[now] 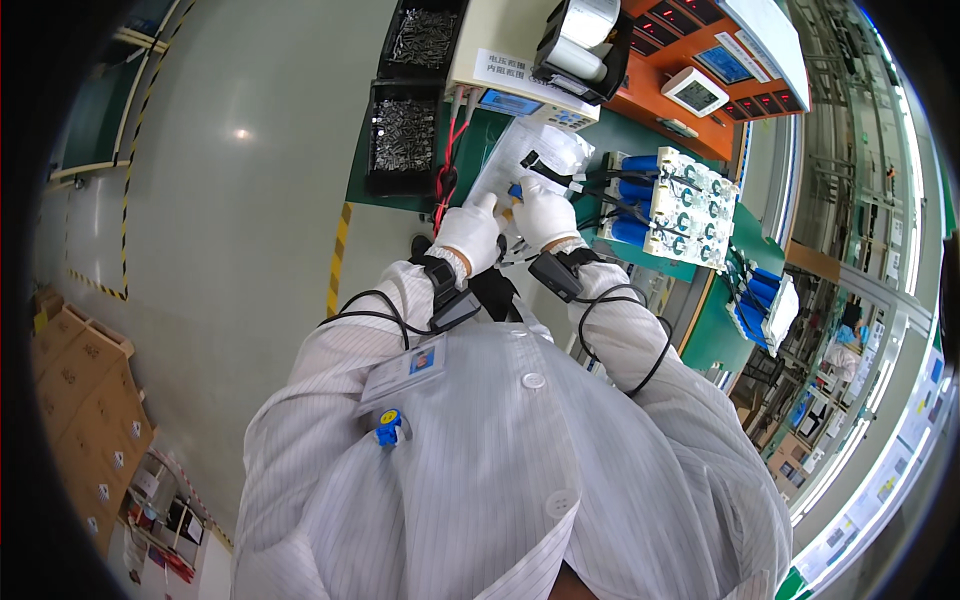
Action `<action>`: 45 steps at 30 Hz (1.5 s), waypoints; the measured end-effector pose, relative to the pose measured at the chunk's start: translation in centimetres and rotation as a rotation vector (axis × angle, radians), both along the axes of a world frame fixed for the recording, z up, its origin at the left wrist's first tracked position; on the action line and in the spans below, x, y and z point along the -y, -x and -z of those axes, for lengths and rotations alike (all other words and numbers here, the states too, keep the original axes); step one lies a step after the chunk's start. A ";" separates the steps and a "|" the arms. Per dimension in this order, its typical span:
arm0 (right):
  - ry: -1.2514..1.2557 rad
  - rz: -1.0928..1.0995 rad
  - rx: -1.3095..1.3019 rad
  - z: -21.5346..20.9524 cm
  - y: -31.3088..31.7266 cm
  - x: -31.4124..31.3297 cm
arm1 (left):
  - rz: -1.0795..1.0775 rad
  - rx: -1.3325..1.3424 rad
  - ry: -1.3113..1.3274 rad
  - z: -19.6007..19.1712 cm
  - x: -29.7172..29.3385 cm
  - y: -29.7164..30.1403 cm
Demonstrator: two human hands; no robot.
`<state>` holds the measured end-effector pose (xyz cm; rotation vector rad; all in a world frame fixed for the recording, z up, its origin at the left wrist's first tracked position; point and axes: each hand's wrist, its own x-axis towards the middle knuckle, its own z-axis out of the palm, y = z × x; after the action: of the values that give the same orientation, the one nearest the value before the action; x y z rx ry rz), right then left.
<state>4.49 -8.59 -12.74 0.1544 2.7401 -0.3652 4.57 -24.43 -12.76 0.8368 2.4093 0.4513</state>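
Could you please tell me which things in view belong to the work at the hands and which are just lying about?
Likely in use:
- clear plastic wrapping, beside the left hand
- black cable, beside the right hand
- larger blue-and-white pack, with black leads

Likely just lying about:
- two black bins of small metal parts
- smaller blue-and-white pack
- stacked cardboard boxes

Tester (500,25): white label (503,68), two lines of bold black Chinese characters, legible. Orange cabinet (640,95): red LED readouts (670,22), too small to read; dark print on white strip (745,57). White meter (697,92): probably digits, blurred. Badge (405,372), cartons (75,375): markings unreadable from here.
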 end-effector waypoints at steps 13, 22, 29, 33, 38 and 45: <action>0.175 0.115 -0.022 -3.9 -1.1 -0.4 | -0.093 0.042 -0.042 3.6 -0.1 -0.3; 0.297 0.272 -0.365 -15.6 2.2 -10.3 | -0.214 -0.087 -0.189 0.7 -1.1 0.4; -0.051 0.075 -0.277 -11.5 12.7 -20.0 | -0.457 -0.227 0.031 -0.5 -4.6 0.7; -0.003 0.128 -0.351 -9.2 15.9 -22.2 | -0.574 -0.217 0.155 -0.7 -6.9 1.6; 0.059 0.020 -0.200 -10.9 15.6 -24.7 | -0.857 -0.015 0.062 1.4 -6.6 2.3; 0.112 0.071 -0.187 -13.0 12.0 -35.3 | -0.966 0.274 -0.462 -0.3 0.5 0.8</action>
<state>-7.56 26.73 0.26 0.1971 2.8934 -0.5785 3.75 -24.93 -12.44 -0.3021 2.3226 1.4083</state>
